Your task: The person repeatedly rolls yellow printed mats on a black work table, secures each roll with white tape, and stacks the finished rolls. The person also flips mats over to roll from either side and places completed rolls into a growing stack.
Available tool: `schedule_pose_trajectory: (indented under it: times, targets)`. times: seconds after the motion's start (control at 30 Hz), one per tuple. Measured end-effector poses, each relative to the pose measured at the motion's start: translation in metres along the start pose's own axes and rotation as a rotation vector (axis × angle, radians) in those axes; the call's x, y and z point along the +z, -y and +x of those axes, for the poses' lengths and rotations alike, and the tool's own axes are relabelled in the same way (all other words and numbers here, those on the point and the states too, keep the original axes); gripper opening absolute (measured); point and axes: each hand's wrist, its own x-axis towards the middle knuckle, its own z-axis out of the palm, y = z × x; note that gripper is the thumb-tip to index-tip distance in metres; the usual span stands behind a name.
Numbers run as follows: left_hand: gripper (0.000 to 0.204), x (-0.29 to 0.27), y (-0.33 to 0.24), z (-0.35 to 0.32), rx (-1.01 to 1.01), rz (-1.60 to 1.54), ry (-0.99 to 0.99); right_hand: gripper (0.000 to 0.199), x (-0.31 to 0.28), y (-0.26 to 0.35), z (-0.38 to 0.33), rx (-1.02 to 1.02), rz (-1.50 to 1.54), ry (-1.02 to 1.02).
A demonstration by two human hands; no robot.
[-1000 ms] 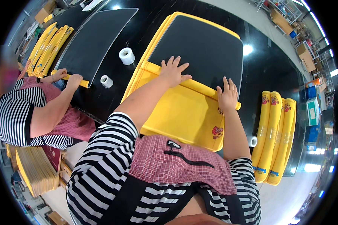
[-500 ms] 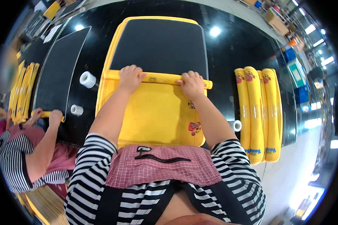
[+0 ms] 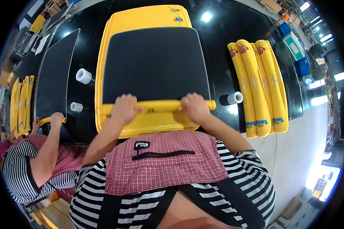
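Black surface: wide and glossy, it carries all these things.
Yellow sheets: they lie flat under the black sheet, showing at its far edge, left side and near side.
Black sheet: flat, its near edge meeting the yellow roll; I would keep it smooth and square.
Bundled yellow rolls: side by side at the right, apart from the black sheet.
Yellow roll: lies across the near edge, under both hands; equal tightness along it should, I judge, keep its ends even.
Left hand: fingers bent closed over the roll, toward its left end, thumb pointing inward.
Right hand: likewise closed, toward the right end; how firmly either presses, I cannot tell. Matched pressure seems best against crookedness.
White roll: rests between black sheet and bundled rolls.
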Motion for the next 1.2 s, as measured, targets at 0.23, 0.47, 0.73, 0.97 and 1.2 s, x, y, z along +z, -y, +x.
schedule_pose_trajectory:
  times: [0.23,0.47,0.73,0.97,1.2]
  targets:
    - [0.045,0.005,-0.045,-0.04,-0.058,-0.076,-0.147,0.049,-0.008,0.016,-0.026,-0.052,0.084,-0.009]
    - [0.069,0.007,-0.063,0.019,0.007,0.086,-0.133,0.048,-0.021,-0.003,0.027,0.061,0.128,-0.111]
    - [0.052,0.001,0.012,0.163,-0.027,-0.056,-0.261,0.063,0.018,0.0,0.075,-0.008,0.051,-0.41]
    - [0.062,-0.007,0.012,0.138,0.095,-0.003,-0.397,0.069,-0.027,-0.041,0.175,0.067,0.077,-0.163]
    - [0.064,-0.021,0.026,0.176,-0.036,0.083,-0.007,0.052,-0.029,-0.054,0.164,-0.128,-0.029,-0.142]
